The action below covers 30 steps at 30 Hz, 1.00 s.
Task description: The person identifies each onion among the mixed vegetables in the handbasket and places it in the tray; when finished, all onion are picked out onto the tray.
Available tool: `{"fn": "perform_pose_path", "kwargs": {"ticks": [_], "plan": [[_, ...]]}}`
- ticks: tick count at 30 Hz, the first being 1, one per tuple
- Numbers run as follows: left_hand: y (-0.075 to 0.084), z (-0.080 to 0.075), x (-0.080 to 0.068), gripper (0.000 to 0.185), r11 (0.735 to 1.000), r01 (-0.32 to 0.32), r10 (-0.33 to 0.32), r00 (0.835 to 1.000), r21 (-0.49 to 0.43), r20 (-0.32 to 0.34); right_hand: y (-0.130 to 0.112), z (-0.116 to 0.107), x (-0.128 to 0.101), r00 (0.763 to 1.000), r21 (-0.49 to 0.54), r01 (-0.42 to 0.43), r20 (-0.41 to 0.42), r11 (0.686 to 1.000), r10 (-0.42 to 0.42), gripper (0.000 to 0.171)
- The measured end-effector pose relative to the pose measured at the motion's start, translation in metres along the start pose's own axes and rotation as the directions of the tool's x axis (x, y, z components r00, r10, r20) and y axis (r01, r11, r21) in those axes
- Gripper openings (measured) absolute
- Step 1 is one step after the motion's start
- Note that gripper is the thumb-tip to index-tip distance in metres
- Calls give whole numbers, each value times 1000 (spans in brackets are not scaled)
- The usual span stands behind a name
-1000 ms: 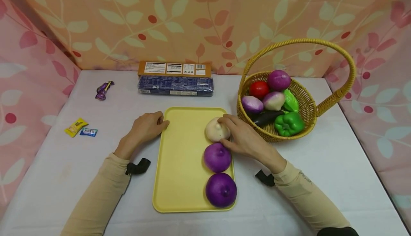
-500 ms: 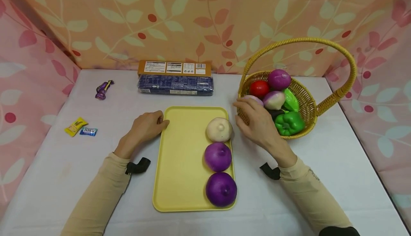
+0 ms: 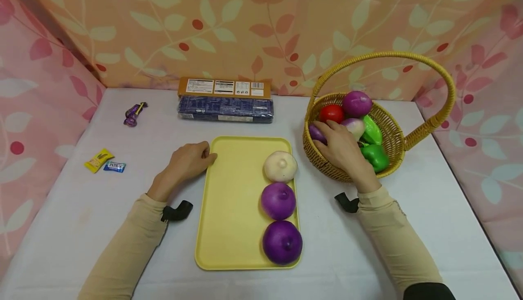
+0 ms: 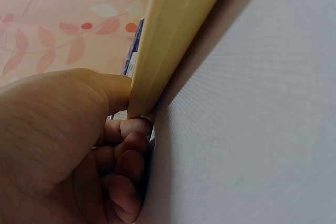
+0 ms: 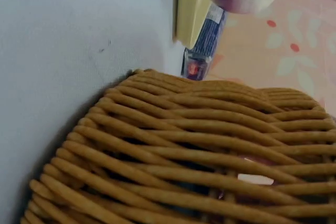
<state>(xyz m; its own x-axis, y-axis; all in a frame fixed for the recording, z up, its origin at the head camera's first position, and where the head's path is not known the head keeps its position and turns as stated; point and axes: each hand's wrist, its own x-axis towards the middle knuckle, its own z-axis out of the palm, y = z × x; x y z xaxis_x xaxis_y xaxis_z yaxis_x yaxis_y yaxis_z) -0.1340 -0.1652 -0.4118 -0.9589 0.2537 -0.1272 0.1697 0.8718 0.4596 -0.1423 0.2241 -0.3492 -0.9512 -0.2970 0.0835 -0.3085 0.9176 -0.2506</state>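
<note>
My left hand [image 3: 185,164] grips the left rim of a yellow tray [image 3: 229,209]; in the left wrist view the thumb lies on the rim [image 4: 168,30] and curled fingers [image 4: 131,163] sit beneath it. Three onions line the tray's right side: a whitish one [image 3: 280,166], a purple one [image 3: 278,200] and a darker purple one [image 3: 282,243]. My right hand [image 3: 341,148] reaches into a wicker basket [image 3: 327,169], thumb and fingers round a purple onion [image 3: 316,134] that they partly cover. In the right wrist view the basket wall [image 5: 173,145] hides the hand.
In the basket are a tomato [image 3: 331,113], another purple onion [image 3: 357,104], a purple-white onion [image 3: 354,127] and green peppers [image 3: 376,157]; its tall handle [image 3: 384,56] arches above. Packages [image 3: 225,108] lie behind the tray, wrapped sweets [image 3: 99,160] at left.
My right hand has let go of the whitish onion on the tray, moved right into the basket and taken hold of a purple onion there. The left hand stays on the tray rim.
</note>
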Motion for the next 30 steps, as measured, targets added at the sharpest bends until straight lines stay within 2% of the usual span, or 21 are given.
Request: {"fn": "perform_pose_path", "kwargs": {"ticks": [3, 6, 11, 13, 16, 20, 22, 24, 27, 30], "plan": [[0, 1, 0, 29, 1000, -2, 2, 1000, 2, -3, 3, 1, 0, 1000, -13, 5, 10, 1000, -5, 53], [0, 1, 0, 29, 1000, -3, 3, 1000, 2, -2, 4, 1, -2, 1000, -21, -3, -20, 1000, 2, 57], [1, 1, 0, 29, 1000, -6, 6, 1000, -1, -1, -4, -5, -10, 987, 44, -77, -138, 996, 83, 62], [1, 1, 0, 29, 1000, -8, 8, 1000, -2, -5, -11, -9, -15, 976, 93, -74, -200, 993, 92, 63], [1, 0, 0, 29, 1000, -12, 12, 1000, 3, -8, -26, -15, -24, 958, 144, 8, -285, 990, 33, 62], [1, -1, 0, 29, 1000, -12, 12, 1000, 6, -4, -52, -17, -41, 931, 155, 219, -328, 963, -159, 62], [1, -1, 0, 29, 1000, -10, 10, 1000, 6, -3, -67, -14, -49, 910, 133, 330, -308, 935, -278, 64], [1, -1, 1, 29, 1000, -9, 9, 1000, 5, -2, -81, -9, -58, 875, 104, 440, -275, 892, -399, 65], [1, -1, 1, 29, 1000, -6, 6, 1000, 3, 0, -100, 2, -70, 803, 61, 579, -211, 813, -557, 66], [1, -2, 1, 29, 1000, -2, 2, 1000, 2, 2, -114, 13, -80, 721, 25, 687, -150, 726, -677, 65]]}}
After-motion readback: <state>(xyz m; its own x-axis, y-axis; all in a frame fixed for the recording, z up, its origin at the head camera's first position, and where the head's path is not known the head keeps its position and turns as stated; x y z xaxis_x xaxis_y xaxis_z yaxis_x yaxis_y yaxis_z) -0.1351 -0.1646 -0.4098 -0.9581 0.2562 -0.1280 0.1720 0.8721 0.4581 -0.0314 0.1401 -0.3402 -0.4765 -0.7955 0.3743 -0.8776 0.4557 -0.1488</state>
